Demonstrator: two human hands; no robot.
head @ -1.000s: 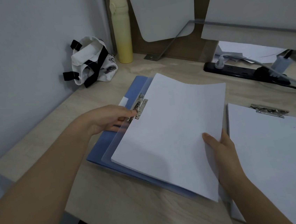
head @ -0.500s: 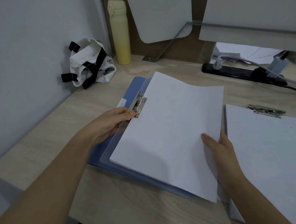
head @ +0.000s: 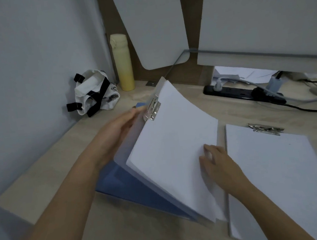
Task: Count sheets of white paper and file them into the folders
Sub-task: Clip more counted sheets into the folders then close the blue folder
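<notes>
A blue folder lies open on the desk's left half. Its translucent inner board with a metal clip is tilted up on its left side, carrying a stack of white paper. My left hand grips the raised left edge of that board beside the clip. My right hand rests on the paper's right edge, fingers curled over the sheets. To the right, a second folder with white paper under its own clip lies flat.
A yellow bottle and a white bag with black straps stand at the back left by the wall. A black power strip with cables runs along the back right. The desk's front edge is close to me.
The clip board with its paper has been lifted on the left side and now tilts toward the right. My left hand moved up with it; my right hand shifted onto the sheets.
</notes>
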